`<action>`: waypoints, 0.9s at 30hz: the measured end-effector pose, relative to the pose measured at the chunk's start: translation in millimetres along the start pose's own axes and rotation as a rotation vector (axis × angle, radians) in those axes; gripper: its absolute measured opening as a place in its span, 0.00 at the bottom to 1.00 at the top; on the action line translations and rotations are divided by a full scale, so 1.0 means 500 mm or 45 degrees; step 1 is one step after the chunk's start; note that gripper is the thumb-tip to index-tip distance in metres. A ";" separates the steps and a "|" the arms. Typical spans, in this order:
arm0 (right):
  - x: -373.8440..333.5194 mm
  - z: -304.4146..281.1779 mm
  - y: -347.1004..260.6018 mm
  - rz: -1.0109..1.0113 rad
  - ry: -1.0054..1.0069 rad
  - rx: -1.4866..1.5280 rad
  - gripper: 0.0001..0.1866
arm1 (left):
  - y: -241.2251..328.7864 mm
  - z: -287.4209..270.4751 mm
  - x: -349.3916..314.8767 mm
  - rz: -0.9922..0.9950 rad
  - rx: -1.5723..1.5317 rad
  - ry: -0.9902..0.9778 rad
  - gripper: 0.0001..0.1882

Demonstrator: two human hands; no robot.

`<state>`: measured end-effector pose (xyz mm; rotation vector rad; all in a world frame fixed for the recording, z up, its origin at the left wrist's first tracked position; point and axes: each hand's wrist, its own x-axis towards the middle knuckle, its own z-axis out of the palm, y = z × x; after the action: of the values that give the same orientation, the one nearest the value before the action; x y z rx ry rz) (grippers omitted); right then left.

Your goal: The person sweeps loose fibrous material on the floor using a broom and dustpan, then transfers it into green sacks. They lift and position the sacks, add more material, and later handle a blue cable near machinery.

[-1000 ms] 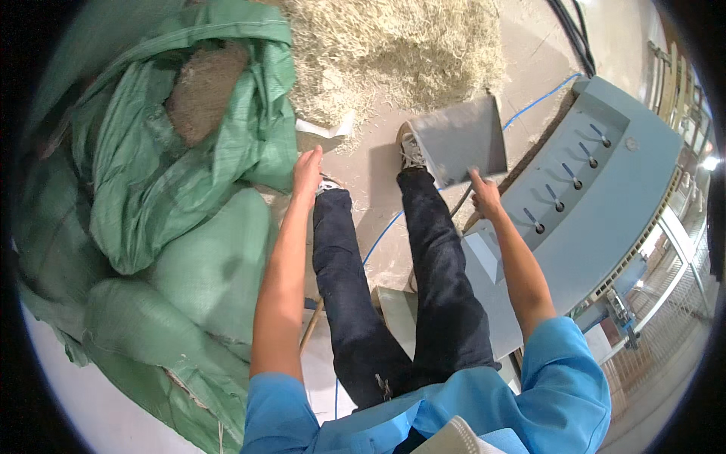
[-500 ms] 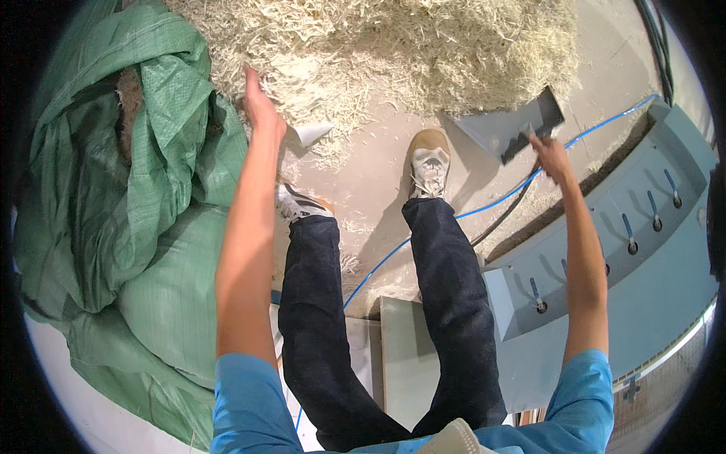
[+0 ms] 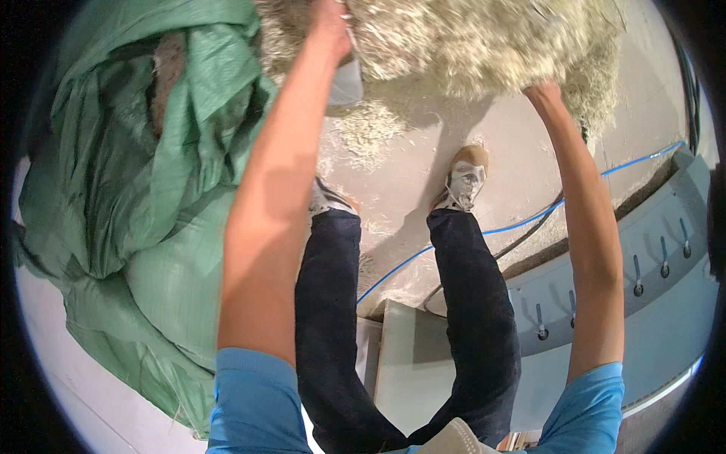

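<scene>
Pale shavings, blurred by motion, are heaped between my two hands at the top of the head view. My left hand grips a light grey plate at the left side of the heap; its fingertips are partly hidden. My right hand reaches under the heap's near right edge. The shavings cover its fingers and the grey scoop it gripped half a second ago.
A green woven sack fills the left side. A blue hose and dark cable cross the floor. At right stands a blue-grey panel with several blue-handled valves. My shoes stand among scattered shavings.
My left hand has moved up and right with the plate. My right hand has gone up and slightly left, and its scoop has passed out of sight behind the shavings.
</scene>
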<state>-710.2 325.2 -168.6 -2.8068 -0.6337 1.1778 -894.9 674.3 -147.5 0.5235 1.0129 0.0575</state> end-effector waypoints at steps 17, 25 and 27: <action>-0.382 -0.288 -0.368 -0.138 -0.052 -0.045 0.25 | 0.162 -0.131 -0.488 0.389 -0.334 0.226 0.25; -0.458 -0.299 -0.993 -0.992 -0.148 -0.853 0.17 | 0.358 -0.497 -0.671 0.391 -0.642 0.499 0.43; -0.446 -0.262 -1.166 -0.846 -0.272 -0.745 0.15 | 0.344 -0.559 -0.673 0.250 -0.524 0.654 0.47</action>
<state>-967.4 791.1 182.9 -2.4566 -2.0093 1.2803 -1272.5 839.0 79.0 0.2275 1.4016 0.5872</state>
